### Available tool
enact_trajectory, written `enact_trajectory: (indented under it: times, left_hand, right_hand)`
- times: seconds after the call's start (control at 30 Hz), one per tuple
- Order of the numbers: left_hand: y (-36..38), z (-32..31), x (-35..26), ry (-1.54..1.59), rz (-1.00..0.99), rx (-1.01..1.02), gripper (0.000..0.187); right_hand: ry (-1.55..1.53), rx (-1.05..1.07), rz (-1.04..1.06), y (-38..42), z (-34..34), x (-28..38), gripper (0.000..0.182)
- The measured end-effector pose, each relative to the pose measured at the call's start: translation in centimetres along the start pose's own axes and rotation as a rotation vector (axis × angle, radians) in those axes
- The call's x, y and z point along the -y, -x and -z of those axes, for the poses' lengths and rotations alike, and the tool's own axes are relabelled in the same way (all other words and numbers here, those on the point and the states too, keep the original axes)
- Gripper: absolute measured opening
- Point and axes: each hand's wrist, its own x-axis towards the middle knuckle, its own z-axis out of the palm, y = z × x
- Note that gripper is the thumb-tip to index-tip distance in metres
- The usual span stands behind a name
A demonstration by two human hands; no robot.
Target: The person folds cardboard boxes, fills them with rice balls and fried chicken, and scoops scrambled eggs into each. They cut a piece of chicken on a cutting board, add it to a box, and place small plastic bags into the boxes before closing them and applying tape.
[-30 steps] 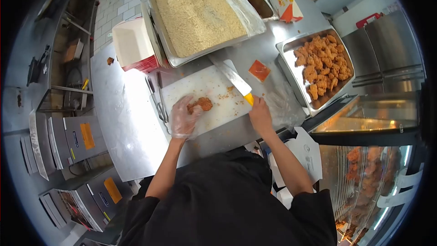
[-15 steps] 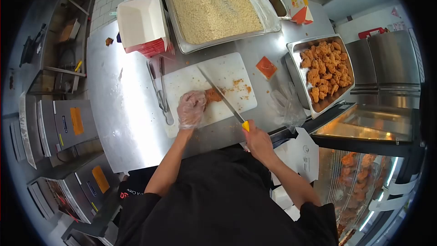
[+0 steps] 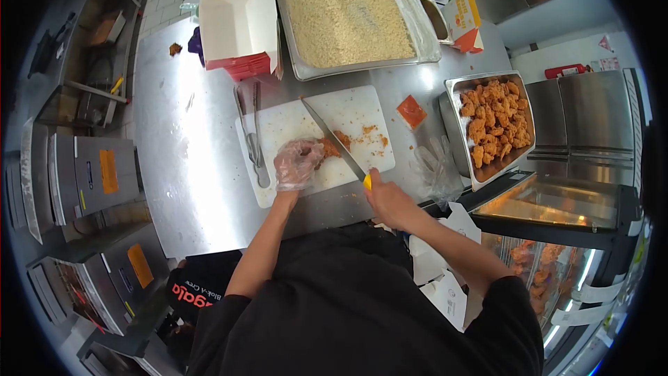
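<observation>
On a white cutting board (image 3: 362,108) lies a brown fried piece of chicken (image 3: 335,145), with crumbs to its right. My left hand (image 3: 297,161), in a clear plastic glove, is closed on the left side of that piece. The bare fingers of my right hand (image 3: 387,200) are wrapped round the yellow handle of a knife (image 3: 334,136). Its blade runs diagonally up and to the left, across the piece. Metal tongs (image 3: 253,141) rest along the board's left edge.
A large tray of pale crumbs (image 3: 348,14) and an open carton (image 3: 233,24) stand at the back. At the right are a metal pan of fried chicken (image 3: 495,122), a red sauce packet (image 3: 411,111), a crumpled plastic glove (image 3: 435,167) and a glass display case (image 3: 550,202).
The camera view has shifted a little. The knife still crosses the piece, and both hands keep their holds. My right forearm reaches in at a slightly different angle.
</observation>
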Motion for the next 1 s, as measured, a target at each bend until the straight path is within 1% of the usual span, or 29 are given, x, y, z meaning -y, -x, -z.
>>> enact_trajectory:
  times: [0.03, 0.1, 0.13, 0.23, 0.27, 0.3, 0.33, 0.37, 0.4, 0.43, 0.47, 0.53, 0.57, 0.63, 0.67, 0.73, 0.77, 0.8, 0.83, 0.87, 0.93, 0.97, 1.0]
  left_hand:
    - [-0.1, 0.0, 0.5, 0.004, 0.008, -0.007, 0.016]
    - [-0.5, 0.2, 1.7, -0.252, -0.306, -0.029, 0.014]
    - [-0.4, 0.3, 1.7, -0.252, -0.31, -0.035, 0.014]
    - [-0.3, 0.6, 0.6, -0.216, -0.291, 0.03, 0.009]
    - [-0.1, 0.8, -0.4, -0.344, -0.307, 0.076, 0.007]
    - [-0.7, 0.8, -1.6, -0.47, -0.334, 0.115, 0.005]
    - [-1.4, 0.8, -1.3, -0.464, -0.347, 0.111, 0.005]
    - [-1.7, 1.2, -0.4, -0.444, -0.432, 0.066, 0.005]
    - [-1.5, 1.4, 0.8, -0.423, -0.507, 0.022, 0.006]
    - [0.3, 0.5, -3.0, -0.365, -0.135, -0.087, 0.01]
    - [0.3, 0.7, -2.5, -0.364, -0.13, -0.088, 0.01]
    - [0.0, 1.0, -1.7, -0.487, -0.229, -0.157, 0.01]
    - [-0.1, 1.0, -1.7, -0.486, -0.223, -0.163, 0.01]
    - [0.0, 1.1, -1.8, -0.616, -0.278, -0.107, 0.007]
    - [0.1, 1.1, -1.5, -0.618, -0.274, -0.105, 0.007]
    - [0.1, 1.1, -1.2, -0.53, -0.294, -0.092, 0.01]
    - [-0.2, 1.1, -0.7, -0.53, -0.306, -0.092, 0.01]
    - [-0.3, 1.1, -0.2, -0.454, -0.297, -0.069, 0.012]
    - [-0.2, 1.2, 0.0, -0.379, -0.287, -0.045, 0.014]
    - [0.0, 1.2, -0.6, -0.383, -0.295, -0.041, 0.014]
    - [0.1, 1.1, -1.7, -0.656, -0.311, -0.069, 0.011]
    - [-0.2, 1.2, -1.4, -0.657, -0.322, -0.068, 0.011]
    - [-0.2, 1.4, -0.9, -0.579, -0.306, -0.099, 0.011]
  right_hand:
    - [-0.048, -0.006, -0.016, 0.5, -0.3, 0.1, 0.046]
    - [-0.052, -0.023, -0.012, -2.1, -4.2, -1.7, 0.047]
    - [-0.061, -0.053, -0.007, -3.3, -5.5, -2.0, 0.047]
    - [-0.075, -0.084, -0.009, -4.6, -4.8, -0.9, 0.043]
    - [-0.078, -0.093, -0.013, -4.0, -3.7, -0.1, 0.043]
    - [-0.067, -0.053, -0.025, -3.6, -1.9, 0.4, 0.041]
    - [-0.052, -0.007, -0.037, -3.1, 0.0, 1.1, 0.038]
    - [-0.05, -0.005, -0.037, -2.3, 1.1, 1.6, 0.038]
    - [-0.03, -0.061, -0.028, -1.1, 1.7, 2.1, 0.036]
    - [-0.009, -0.117, -0.018, -0.3, 1.8, 2.3, 0.034]
    - [-0.008, -0.112, -0.018, 0.2, 1.3, 2.3, 0.034]
    - [-0.063, -0.052, -0.044, 1.1, 0.4, 2.2, 0.037]
    - [-0.06, -0.045, -0.042, 0.9, -0.9, 1.5, 0.037]
    - [-0.025, -0.09, -0.021, -0.1, -4.5, -0.4, 0.042]
    - [-0.028, -0.086, -0.022, -0.7, -5.1, -0.2, 0.042]
    - [-0.018, -0.176, 0.047, -2.7, -5.9, 0.2, 0.045]
    - [-0.017, -0.186, 0.05, -4.0, -6.4, 0.1, 0.045]
    - [-0.023, -0.22, 0.1, -5.2, -6.9, 0.0, 0.043]
    - [-0.03, -0.253, 0.149, -5.9, -7.2, 0.0, 0.04]
    - [-0.035, -0.262, 0.15, -6.3, -6.5, 0.5, 0.04]
    - [-0.017, -0.185, 0.084, -6.6, -4.8, 1.4, 0.038]
    - [-0.017, -0.196, 0.088, -6.0, -3.9, 1.9, 0.038]
    - [-0.033, -0.213, 0.072, -4.9, -3.2, 2.3, 0.037]
